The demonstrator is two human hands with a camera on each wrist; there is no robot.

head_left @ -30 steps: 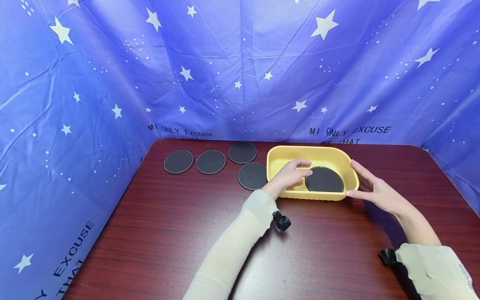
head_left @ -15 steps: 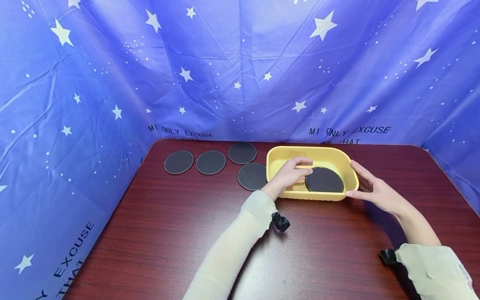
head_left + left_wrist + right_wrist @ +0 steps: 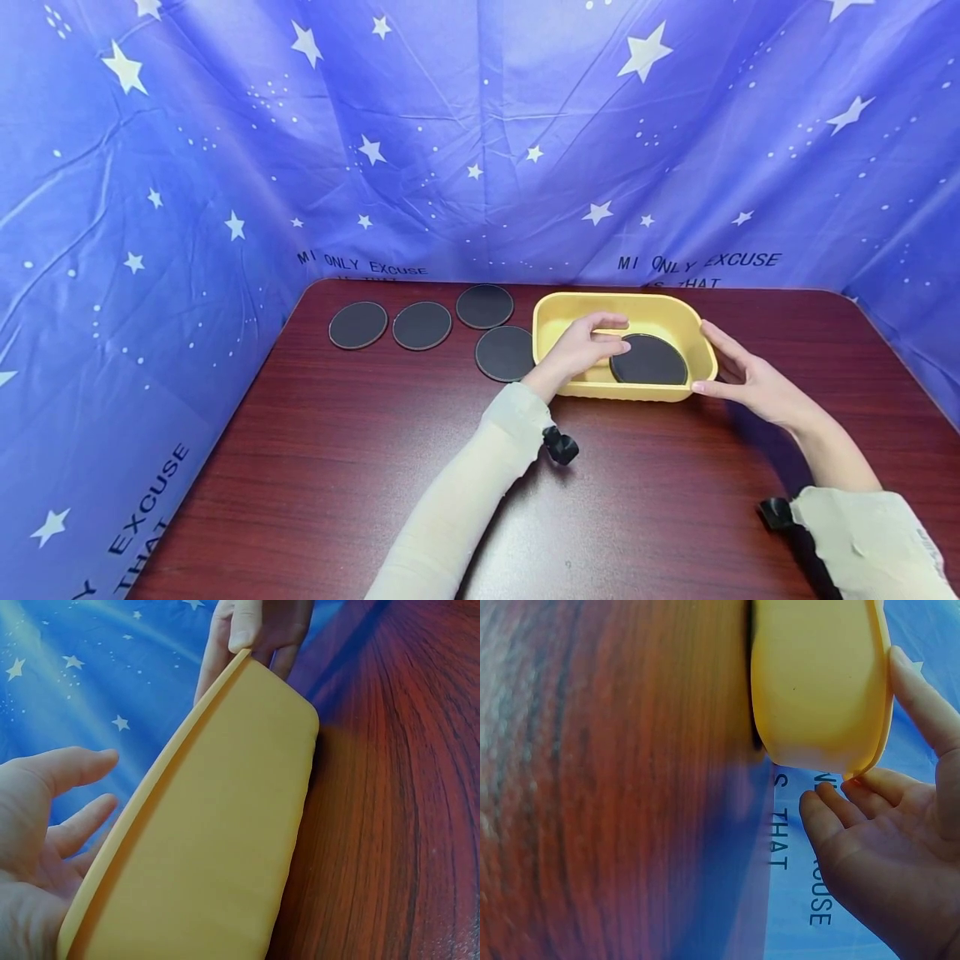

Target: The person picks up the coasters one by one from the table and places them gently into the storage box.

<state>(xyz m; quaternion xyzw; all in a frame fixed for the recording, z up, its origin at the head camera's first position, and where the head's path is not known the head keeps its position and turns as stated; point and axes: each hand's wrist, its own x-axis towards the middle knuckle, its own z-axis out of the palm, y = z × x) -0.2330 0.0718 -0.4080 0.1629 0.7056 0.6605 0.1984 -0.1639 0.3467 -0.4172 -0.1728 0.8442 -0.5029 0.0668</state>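
the left hand had its fingers apart near the black disc inside the yellow tub, while the right hand touched the tub's end, fingers spread, so a careless bump could have skidded it across the worktop.

The person's long left sleeve is pale cream, with a bunched cuff and a small black fitting on its right side, while the matching, wrinkled right sleeve bears a similar black piece on its left.
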